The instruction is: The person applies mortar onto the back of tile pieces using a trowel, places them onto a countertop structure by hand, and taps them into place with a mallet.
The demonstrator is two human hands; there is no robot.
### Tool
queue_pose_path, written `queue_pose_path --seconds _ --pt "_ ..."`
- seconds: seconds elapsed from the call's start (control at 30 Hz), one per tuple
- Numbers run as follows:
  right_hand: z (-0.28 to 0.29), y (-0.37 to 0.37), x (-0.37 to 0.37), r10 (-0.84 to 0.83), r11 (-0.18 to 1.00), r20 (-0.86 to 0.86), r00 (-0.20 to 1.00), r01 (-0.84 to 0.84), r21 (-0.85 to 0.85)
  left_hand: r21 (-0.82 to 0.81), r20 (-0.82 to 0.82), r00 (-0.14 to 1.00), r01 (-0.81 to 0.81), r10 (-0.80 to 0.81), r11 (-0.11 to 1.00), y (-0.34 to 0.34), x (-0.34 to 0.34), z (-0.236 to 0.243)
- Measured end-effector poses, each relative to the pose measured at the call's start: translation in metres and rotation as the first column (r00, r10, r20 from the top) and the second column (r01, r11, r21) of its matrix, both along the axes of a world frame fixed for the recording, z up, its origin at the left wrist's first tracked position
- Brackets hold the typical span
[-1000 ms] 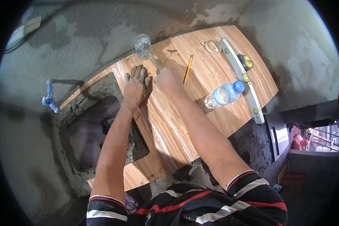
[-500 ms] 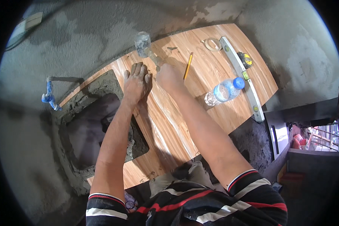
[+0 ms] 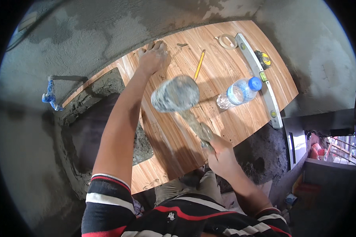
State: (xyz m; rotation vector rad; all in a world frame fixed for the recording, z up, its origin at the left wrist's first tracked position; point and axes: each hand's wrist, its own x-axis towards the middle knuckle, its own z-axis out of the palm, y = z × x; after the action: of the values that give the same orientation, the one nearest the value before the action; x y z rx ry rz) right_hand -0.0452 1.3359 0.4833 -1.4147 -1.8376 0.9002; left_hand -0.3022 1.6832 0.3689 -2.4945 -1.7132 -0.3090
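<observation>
Hovering above the surface (image 3: pixel 166 138), a mallet (image 3: pixel 175 94) has its handle clamped in the right grip (image 3: pixel 221 157); the left grip (image 3: pixel 153 59), fingers apart, rests near the back edge (image 3: pixel 203 30). A capped bottle (image 3: pixel 238 93), contents unclear, sits in from the front edge (image 3: pixel 243 135).

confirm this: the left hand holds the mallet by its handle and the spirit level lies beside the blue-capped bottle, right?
Wrong hand: the head view shows the right hand, not the left hand, holding the mallet by its handle. The spirit level does lie beside the blue-capped bottle.
</observation>
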Motion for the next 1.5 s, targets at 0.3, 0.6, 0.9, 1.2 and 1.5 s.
queue_pose_path --seconds 0.3,0.6,0.9,1.2,1.5 --pt "-0.010 -0.039 0.035 -0.046 0.996 -0.060 0.997 0.041 -0.084 0.063 -0.138 0.990 -0.024 0.032 0.998 0.012 0.021 -0.003" --pt "-0.003 -0.020 0.034 -0.056 0.997 0.053 0.997 0.059 -0.050 -0.074 -0.033 0.995 0.096 -0.099 0.993 -0.148 0.042 0.032" --pt "-0.010 0.134 -0.042 -0.084 0.988 0.377 0.923 0.126 -0.090 -0.141 0.077 0.996 -0.025 0.036 0.990 -0.207 0.089 0.012" --pt "-0.018 0.169 -0.059 -0.081 0.988 0.499 0.863 0.134 -0.073 -0.171 0.128 0.989 -0.055 0.078 0.984 -0.209 0.082 0.016" --pt "-0.027 0.177 -0.063 -0.116 0.988 0.462 0.879 0.148 -0.033 -0.114 0.143 0.987 -0.061 0.077 0.992 -0.200 0.087 0.008"
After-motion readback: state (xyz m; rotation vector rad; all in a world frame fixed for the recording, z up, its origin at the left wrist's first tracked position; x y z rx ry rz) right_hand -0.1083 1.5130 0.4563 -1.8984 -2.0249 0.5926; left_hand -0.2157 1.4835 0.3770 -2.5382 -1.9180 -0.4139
